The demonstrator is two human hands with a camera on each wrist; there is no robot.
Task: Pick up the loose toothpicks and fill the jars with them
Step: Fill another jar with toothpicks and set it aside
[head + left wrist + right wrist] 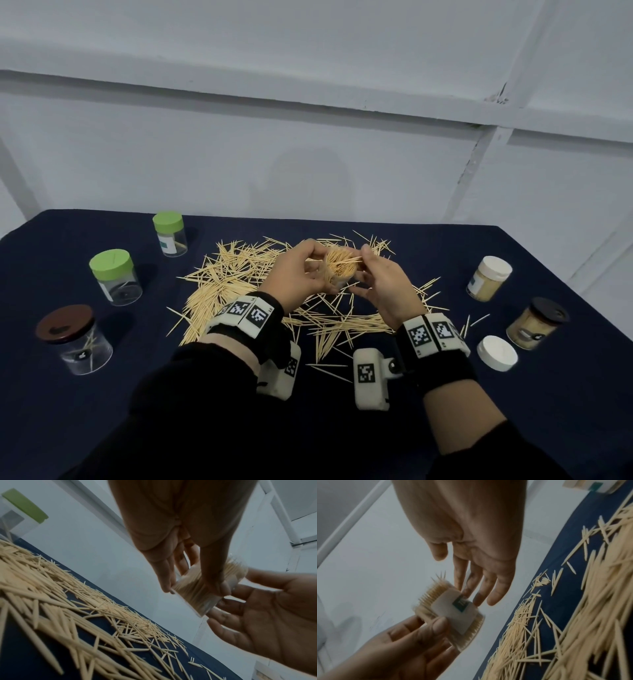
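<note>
I hold a clear lidless jar (pixel 339 270) packed with upright toothpicks above the pile. My left hand (pixel 317 270) grips it, thumb on one side and fingers on the other (pixel 195 588). My right hand (pixel 370 272) lies with straight fingers against the jar's labelled side (pixel 462 577), its thumb held apart. In the right wrist view a few toothpick tips stick out above the jar (pixel 452 614). Loose toothpicks (pixel 239 284) lie spread over the dark blue cloth under and around my hands (pixel 68 608) (pixel 582 615).
On the left stand two green-lidded jars (pixel 169 233) (pixel 114 275) and a brown-lidded jar (pixel 73 337), each nearly empty. At the right are a full white-lidded jar (pixel 488 277), a full black-lidded jar (pixel 536 322) and a loose white lid (pixel 496 353). A white wall backs the table (pixel 513 428).
</note>
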